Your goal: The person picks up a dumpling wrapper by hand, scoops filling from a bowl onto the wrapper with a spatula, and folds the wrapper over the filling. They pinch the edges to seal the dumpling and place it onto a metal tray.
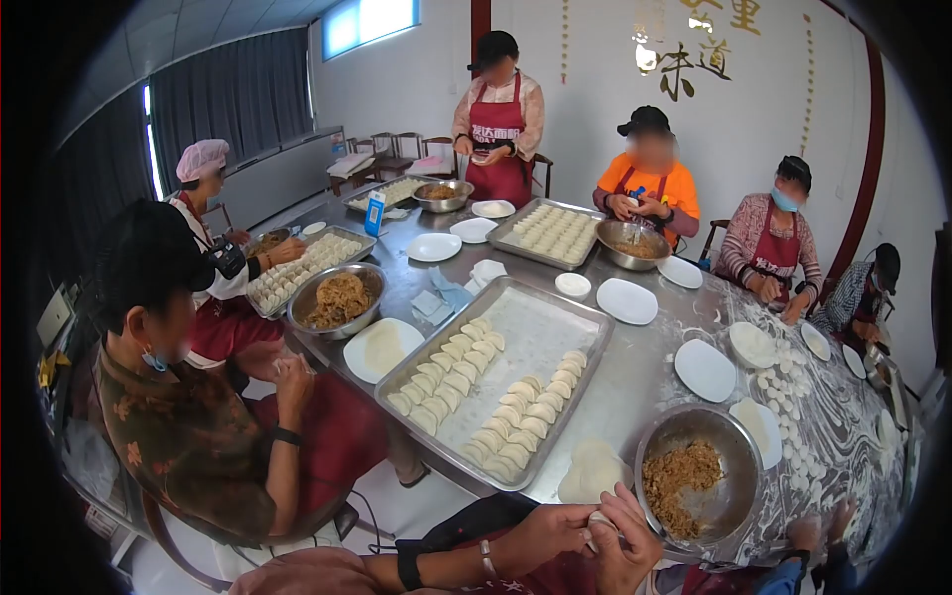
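At the table's near edge, my left hand [540, 538] and my right hand [629, 547] meet, fingers closed around a small pale dumpling [596, 526]. Most of the dumpling is covered by my fingers. Just right of my hands stands a steel bowl [736, 493] with brown filling [679, 486] in it. A stack of flat dough wrappers [592, 472] lies beyond my fingers. Further off, a large metal tray [531, 315] bears rows of folded dumplings [451, 369] along its left and right sides.
A person [213, 436] sits close on my left, hands raised. Other people work around the steel table [645, 375]. White plates [705, 370], another filling bowl [339, 297] and filled trays [547, 232] stand on it. Flour and dough pieces [783, 397] lie at the right.
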Available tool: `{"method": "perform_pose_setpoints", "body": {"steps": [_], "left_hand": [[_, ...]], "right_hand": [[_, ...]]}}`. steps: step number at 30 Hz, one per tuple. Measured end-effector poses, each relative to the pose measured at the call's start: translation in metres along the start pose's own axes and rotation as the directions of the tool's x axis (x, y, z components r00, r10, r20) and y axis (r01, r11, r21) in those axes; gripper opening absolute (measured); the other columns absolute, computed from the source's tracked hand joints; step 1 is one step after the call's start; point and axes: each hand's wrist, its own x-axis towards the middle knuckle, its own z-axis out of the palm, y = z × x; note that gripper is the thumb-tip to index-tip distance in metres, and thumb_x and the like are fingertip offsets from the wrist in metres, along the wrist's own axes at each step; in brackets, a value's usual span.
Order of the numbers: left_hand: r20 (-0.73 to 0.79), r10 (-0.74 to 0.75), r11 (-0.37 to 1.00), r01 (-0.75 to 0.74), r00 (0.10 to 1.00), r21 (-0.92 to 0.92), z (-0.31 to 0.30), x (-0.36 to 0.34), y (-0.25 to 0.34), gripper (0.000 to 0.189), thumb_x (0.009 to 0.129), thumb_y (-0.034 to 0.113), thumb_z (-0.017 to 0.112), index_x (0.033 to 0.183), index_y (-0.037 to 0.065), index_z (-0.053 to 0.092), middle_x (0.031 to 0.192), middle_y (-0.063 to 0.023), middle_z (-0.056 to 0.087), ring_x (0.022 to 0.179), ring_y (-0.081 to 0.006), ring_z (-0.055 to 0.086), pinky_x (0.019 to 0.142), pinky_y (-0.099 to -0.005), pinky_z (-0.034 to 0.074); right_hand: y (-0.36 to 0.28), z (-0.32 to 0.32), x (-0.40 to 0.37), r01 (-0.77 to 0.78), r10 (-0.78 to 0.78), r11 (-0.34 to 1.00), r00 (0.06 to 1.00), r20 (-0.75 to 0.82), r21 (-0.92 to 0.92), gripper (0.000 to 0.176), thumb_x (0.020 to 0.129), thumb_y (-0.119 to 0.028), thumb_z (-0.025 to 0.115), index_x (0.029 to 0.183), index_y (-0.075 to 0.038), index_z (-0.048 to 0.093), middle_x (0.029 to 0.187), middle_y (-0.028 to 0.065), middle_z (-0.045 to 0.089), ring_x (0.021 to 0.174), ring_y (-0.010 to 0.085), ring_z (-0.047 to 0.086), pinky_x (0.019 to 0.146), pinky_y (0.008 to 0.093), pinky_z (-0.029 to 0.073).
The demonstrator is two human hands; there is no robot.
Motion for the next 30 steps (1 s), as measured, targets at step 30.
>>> {"method": "perform_pose_setpoints", "body": {"steps": [30], "left_hand": [[-0.094, 0.072, 0.941, -0.036, 0.993, 0.336, 0.012, -0.010, 0.028, 0.034, 0.092, 0.001, 0.057, 0.126, -0.002, 0.057, 0.099, -0.0039, 0.067, 0.090, -0.0066, 0.059, 0.080, -0.0229, 0.050]], "right_hand": [[0.009, -0.010, -0.007, -0.039, 0.023, 0.987, 0.995, 0.101, 0.153, 0.042, 0.077, -0.013, 0.077, 0.115, 0.002, 0.066, 0.125, 0.0163, 0.063, 0.130, 0.0366, 0.048, 0.104, 0.0398, 0.040]]}}
